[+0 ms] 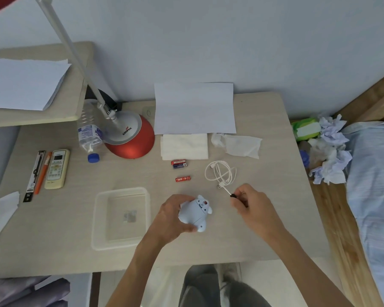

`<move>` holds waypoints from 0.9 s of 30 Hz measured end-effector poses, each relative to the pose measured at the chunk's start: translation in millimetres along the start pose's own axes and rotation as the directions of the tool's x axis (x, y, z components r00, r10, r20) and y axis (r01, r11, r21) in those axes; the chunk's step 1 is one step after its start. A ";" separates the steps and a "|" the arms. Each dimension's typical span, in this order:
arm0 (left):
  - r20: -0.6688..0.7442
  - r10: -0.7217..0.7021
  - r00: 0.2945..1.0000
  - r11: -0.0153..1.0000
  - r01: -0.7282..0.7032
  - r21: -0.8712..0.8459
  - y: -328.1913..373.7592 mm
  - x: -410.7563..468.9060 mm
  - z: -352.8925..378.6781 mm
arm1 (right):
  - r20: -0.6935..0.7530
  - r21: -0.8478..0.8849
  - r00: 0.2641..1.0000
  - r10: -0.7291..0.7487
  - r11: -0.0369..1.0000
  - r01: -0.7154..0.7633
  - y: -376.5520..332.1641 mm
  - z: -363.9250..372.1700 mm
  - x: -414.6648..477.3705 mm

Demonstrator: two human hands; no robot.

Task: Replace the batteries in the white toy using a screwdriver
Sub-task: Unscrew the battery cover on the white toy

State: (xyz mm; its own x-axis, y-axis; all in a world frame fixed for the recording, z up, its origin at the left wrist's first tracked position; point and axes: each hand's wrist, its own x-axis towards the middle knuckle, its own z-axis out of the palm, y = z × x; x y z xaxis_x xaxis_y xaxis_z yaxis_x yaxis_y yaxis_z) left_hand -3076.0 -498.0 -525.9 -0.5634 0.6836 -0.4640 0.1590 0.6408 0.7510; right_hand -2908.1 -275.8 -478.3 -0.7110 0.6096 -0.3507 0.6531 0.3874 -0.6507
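My left hand [172, 214] grips the white toy [194, 214], a small rounded animal figure, just above the desk with its underside turned up and a small red part showing. My right hand [252, 203] pinches a small screwdriver [228, 192] by its dark handle; the metal tip points up-left, a short way right of the toy and apart from it. One red battery [183, 179] lies on the desk beyond the toy. Two more batteries [179, 164], red and blue, lie side by side farther back.
A clear plastic tray [99, 218] sits left of the toy with a small part inside. A coiled white cable [220, 171], tissues [184, 146], paper sheet [194, 108], red lamp base [131, 138], water bottle [89, 134], remote [57, 168] and pens [39, 173] share the desk [65, 229].
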 end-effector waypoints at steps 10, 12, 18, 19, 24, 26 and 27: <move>-0.006 0.002 1.000 1.000 -0.002 -0.022 5.5 5.7 4.2 | 0.091 -0.159 0.971 -0.222 0.959 0.234 -32.5 -9.0 1.3; -0.007 -0.003 1.000 0.999 0.003 -0.043 3.9 4.5 7.8 | 0.097 -0.172 0.961 -0.259 0.947 0.273 -35.3 -9.2 1.4; -0.031 -0.018 0.999 0.994 0.015 -0.108 2.0 -0.2 14.3 | 0.118 -0.245 0.935 -0.333 0.903 0.353 -39.3 -7.3 6.9; -0.034 -0.019 0.999 0.993 0.015 -0.113 0.8 -0.4 15.4 | 0.121 -0.251 0.931 -0.343 0.897 0.363 -39.3 -6.5 7.2; -0.041 -0.017 0.999 0.992 0.012 -0.123 0.2 -0.3 19.1 | 0.125 -0.256 0.921 -0.370 0.885 0.390 -39.6 -4.2 7.5; -0.041 -0.013 0.999 0.994 0.008 -0.110 1.2 -0.6 19.8 | 0.139 -0.260 0.916 -0.376 0.879 0.400 -39.2 -4.7 7.5; -0.040 -0.011 0.999 0.995 0.006 -0.103 2.1 -0.6 20.1 | 0.146 -0.265 0.913 -0.382 0.874 0.408 -39.1 -5.2 7.6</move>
State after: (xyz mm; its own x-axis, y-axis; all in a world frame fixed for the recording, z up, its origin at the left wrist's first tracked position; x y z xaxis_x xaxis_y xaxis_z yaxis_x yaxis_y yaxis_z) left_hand -3059.0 -490.1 -533.5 -0.5970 0.6622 -0.4528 0.0707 0.6056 0.7926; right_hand -2937.7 -282.7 -452.1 -0.9363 0.3073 -0.1697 0.3495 0.7707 -0.5328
